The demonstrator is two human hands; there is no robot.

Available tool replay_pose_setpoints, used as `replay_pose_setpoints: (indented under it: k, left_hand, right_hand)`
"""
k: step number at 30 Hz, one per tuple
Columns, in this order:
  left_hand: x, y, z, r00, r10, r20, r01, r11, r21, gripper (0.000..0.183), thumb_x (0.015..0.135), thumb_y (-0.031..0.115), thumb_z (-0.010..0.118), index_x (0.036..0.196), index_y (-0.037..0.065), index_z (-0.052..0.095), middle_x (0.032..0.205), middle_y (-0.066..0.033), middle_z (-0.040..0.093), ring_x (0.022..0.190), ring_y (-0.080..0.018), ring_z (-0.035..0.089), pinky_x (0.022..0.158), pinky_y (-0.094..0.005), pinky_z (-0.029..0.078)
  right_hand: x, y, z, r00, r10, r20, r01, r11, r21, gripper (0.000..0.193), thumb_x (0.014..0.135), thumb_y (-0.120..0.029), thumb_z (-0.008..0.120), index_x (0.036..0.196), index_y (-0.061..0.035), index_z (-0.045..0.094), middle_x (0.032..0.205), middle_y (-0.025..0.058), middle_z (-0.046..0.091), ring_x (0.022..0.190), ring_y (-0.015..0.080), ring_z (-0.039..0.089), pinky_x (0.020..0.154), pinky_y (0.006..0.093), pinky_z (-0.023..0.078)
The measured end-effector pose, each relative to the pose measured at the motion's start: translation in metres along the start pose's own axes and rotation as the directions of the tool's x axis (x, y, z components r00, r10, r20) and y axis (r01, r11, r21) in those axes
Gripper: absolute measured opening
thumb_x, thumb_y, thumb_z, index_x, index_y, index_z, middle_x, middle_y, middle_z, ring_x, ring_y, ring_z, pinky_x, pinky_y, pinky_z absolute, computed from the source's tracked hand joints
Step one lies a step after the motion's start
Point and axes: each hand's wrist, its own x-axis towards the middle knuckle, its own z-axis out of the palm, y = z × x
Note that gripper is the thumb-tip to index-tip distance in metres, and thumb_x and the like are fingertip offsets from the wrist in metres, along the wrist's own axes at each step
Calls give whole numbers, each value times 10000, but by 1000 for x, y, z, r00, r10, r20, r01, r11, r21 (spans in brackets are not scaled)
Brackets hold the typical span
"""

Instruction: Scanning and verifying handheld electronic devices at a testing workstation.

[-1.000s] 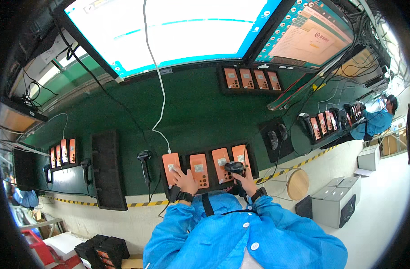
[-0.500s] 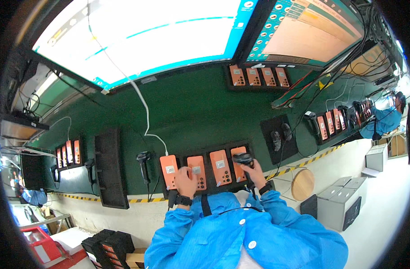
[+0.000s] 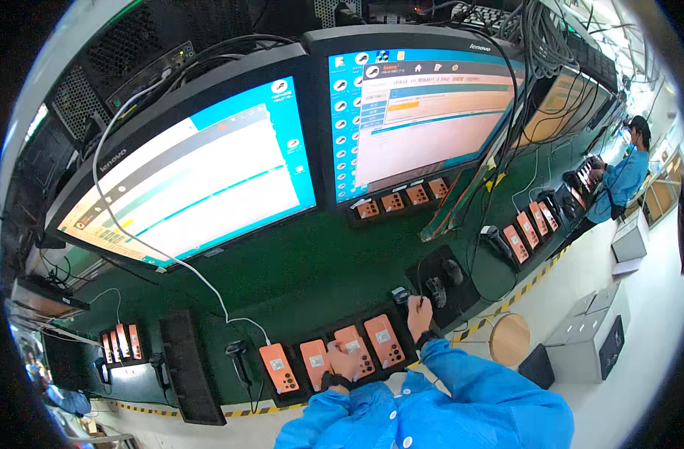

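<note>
In a black tray (image 3: 291, 399) before me lies a row of several salmon-coloured phones, backs up, each with a white label. A white cable runs into the top of the leftmost phone (image 3: 280, 368). My left hand (image 3: 345, 362) is over the gap between the second phone (image 3: 316, 364) and the third phone (image 3: 363, 361), fingers loosely apart and holding nothing visible. To the right of the rightmost phone (image 3: 385, 340), my right hand (image 3: 419, 317) is closed round a black barcode scanner (image 3: 401, 295), its head pointing away from me. The grip is partly hidden by my fingers.
Two monitors (image 3: 323, 127) stand behind the tray. Another scanner (image 3: 238, 359) and an empty black tray (image 3: 191, 367) lie left. Computer mice (image 3: 436, 290) rest on a dark pad at right. Farther right, a co-worker (image 3: 624, 176) stands beside more phones (image 3: 527, 230).
My view has tilted up, showing more of the monitors. My right hand has carried the scanner off the rightmost phone to the tray's right. My left hand has moved rightward from the second phone toward the third.
</note>
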Motion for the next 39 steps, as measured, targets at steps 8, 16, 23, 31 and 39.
replay_pose_setpoints:
  k: [8,16,23,31,39]
  left_hand:
    - [28,-8,-20,932,299,205,-177,868,-464,359,751,28,641,1096,1,546,989,-128,635,924,-206,617,808,-317,490]
    - [-38,39,-72,903,374,210,-336,921,-197,224,805,56,621,1022,27,573,892,-88,641,847,-163,619,734,-289,487]
    - [-53,30,-70,888,435,152,-388,884,-261,194,799,32,612,993,36,598,886,-90,660,834,-174,637,740,-286,487]
    - [-60,25,-65,902,416,115,-369,882,-294,210,794,21,624,1003,40,607,845,-87,662,788,-160,646,699,-283,499]
    - [-62,18,-71,854,520,-22,-520,850,-80,313,775,47,647,1083,56,592,904,-121,663,779,-213,654,679,-307,509]
  right_hand:
    - [-45,-81,14,745,-46,666,-323,848,420,208,928,-189,492,911,2,573,830,27,567,773,104,524,728,235,413]
    - [-72,-151,-8,643,-184,743,55,979,196,169,817,-169,634,905,-33,681,720,69,651,658,100,588,602,249,458]
    - [-82,-160,-16,556,-229,799,244,964,107,174,808,-162,639,901,-20,677,759,96,663,646,134,606,603,256,466]
    - [-87,-152,-23,530,-372,762,442,888,126,127,787,-130,639,864,-32,663,779,108,636,761,237,617,647,321,474]
    - [-85,-132,-11,450,-491,746,530,819,219,127,828,-161,609,806,-41,645,790,114,615,757,266,601,664,331,463]
